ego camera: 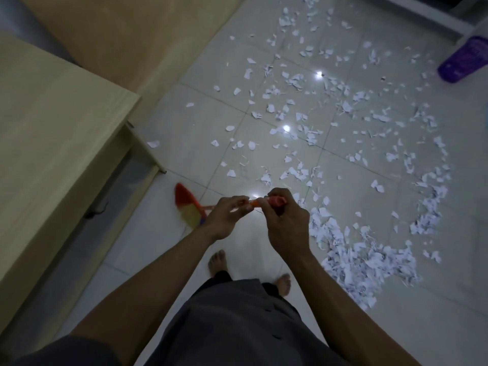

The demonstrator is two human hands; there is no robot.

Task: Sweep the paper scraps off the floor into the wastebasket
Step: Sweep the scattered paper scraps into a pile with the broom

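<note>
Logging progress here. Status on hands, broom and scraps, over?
Left hand and right hand grip the broom. Paper scraps scattered, heaped near right. Purple wastebasket far corner, no obstruction seen.

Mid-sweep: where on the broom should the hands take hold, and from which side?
Take the broom by its thin orange handle, coming from above. The right hand wraps the red end cap; the left hand pinches the shaft beside it. Sliding the left hand lower would likely steady the sweep.

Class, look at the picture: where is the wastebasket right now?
In the head view, the purple wastebasket is at the far upper right edge of the picture, beyond the scattered paper scraps.
</note>
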